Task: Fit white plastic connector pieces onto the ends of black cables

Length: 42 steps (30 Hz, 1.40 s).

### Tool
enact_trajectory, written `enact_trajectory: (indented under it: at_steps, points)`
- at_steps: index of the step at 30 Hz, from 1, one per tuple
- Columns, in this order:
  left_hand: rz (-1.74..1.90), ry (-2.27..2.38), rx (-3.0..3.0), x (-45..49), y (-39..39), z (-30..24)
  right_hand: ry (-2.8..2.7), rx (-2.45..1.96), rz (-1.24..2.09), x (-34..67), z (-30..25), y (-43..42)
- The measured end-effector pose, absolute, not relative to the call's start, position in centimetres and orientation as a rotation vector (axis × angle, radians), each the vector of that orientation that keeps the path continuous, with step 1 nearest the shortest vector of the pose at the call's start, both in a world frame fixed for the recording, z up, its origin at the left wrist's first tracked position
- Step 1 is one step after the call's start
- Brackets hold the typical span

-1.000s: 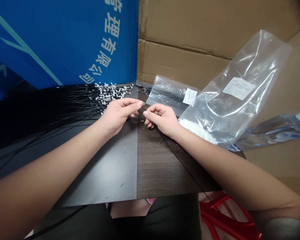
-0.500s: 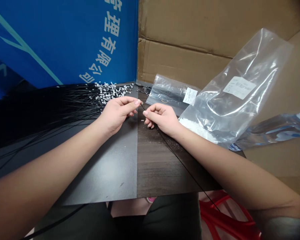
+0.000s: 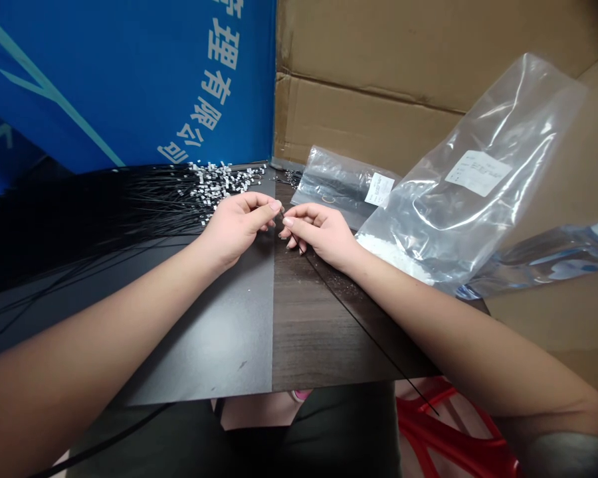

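Where L hand and R hand nearly meet, thin blk wire; both grips near-shut, hold unclear.

Black strands, white tips

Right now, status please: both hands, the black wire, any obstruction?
Left hand, right hand pinching, almost touching. Thin black wire trailing from right hand past table edge. White-tipped wire pile behind left hand.
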<state>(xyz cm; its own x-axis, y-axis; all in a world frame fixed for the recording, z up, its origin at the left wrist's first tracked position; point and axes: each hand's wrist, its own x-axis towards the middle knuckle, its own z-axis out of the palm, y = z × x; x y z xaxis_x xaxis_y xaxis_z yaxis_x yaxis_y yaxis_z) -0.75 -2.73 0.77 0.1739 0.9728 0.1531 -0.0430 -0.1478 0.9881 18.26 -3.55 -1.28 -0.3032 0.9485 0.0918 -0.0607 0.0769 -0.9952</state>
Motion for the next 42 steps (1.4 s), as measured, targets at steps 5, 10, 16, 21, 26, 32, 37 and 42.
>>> enact_trajectory:
  at_steps: [5, 10, 16, 21, 26, 32, 37, 42]
  points:
    - [1.17, 0.951, 1.39, -0.2, -3.3, 0.8, -1.38, -0.945, 1.427, 17.9, -1.1, -3.5]
    - [1.216, 0.985, 1.374, 0.0, -3.5, 0.7, -1.339, -0.972, 1.411, 17.7, -1.1, -3.6]
    - [1.232, 1.043, 1.415, 0.0, -3.5, 0.5, -1.334, -0.997, 1.371, 17.5, -1.1, -3.7]
    - [1.221, 1.046, 1.417, 0.1, -3.5, 0.4, -1.338, -1.012, 1.343, 17.5, -1.1, -3.7]
    - [1.238, 1.056, 1.411, -0.3, -3.0, 0.2, -1.332, -0.996, 1.327, 17.5, -1.2, -3.6]
    - [1.142, 1.284, 1.83, -1.7, -2.2, 0.4, -1.344, -0.99, 1.309, 18.0, -1.3, -3.4]
    - [0.83, 1.188, 2.236, -1.7, -2.4, 0.3, -1.328, -1.017, 1.232, 18.4, -0.9, -3.2]
    - [0.68, 1.122, 2.401, -1.5, -2.7, 0.2, -1.299, -1.032, 1.202, 18.5, -0.7, -3.1]
